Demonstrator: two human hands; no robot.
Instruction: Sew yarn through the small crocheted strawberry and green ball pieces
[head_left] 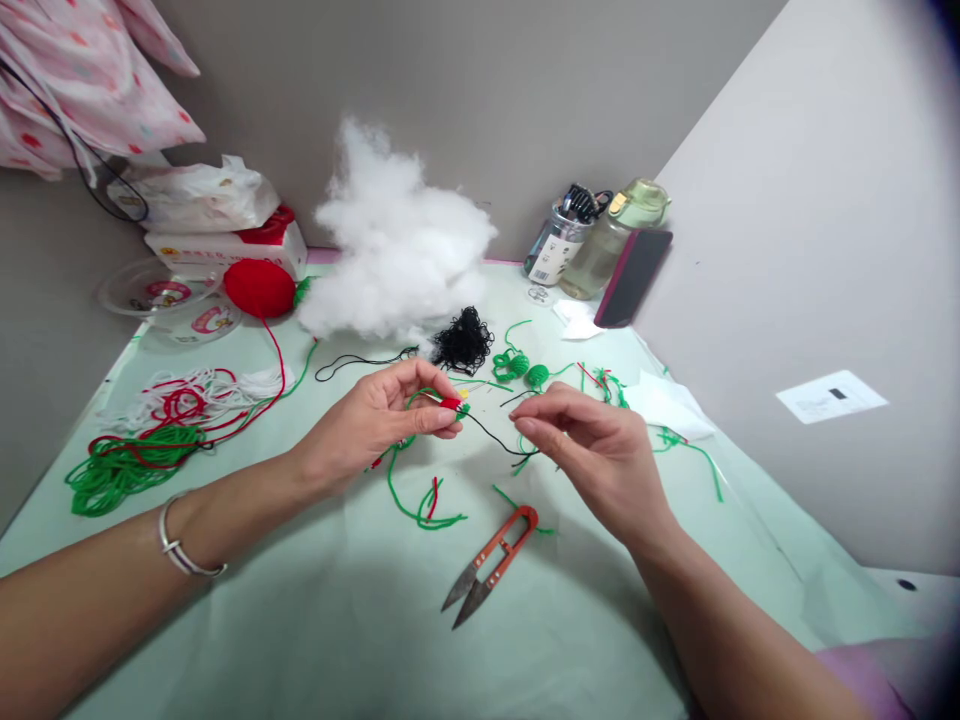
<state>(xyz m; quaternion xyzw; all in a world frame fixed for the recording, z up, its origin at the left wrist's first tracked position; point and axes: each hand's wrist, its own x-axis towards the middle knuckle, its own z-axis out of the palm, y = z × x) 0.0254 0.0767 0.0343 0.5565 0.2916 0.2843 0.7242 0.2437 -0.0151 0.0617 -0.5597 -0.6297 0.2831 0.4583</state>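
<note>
My left hand point(375, 420) pinches a small red and green yarn piece point(451, 404) between thumb and fingers, and most of that piece is hidden. Out of it runs a black yarn strand point(487, 431) toward my right hand point(600, 455). Thumb and index finger of the right hand are pressed together on the black yarn; whether a needle is there too, I cannot tell. Green yarn tails point(405, 508) hang below my left hand. Orange-handled thread snips point(491, 562) lie on the table beneath both hands, blades apart and pointing toward me.
White stuffing point(405, 240) is heaped at the back, with tangled black yarn point(463, 340) before it. A red yarn ball point(259, 288) and green yarn point(135, 465) lie left. Small green crocheted balls point(536, 376), a bottle point(600, 245) and a leaning phone point(634, 278) stand beyond my right hand.
</note>
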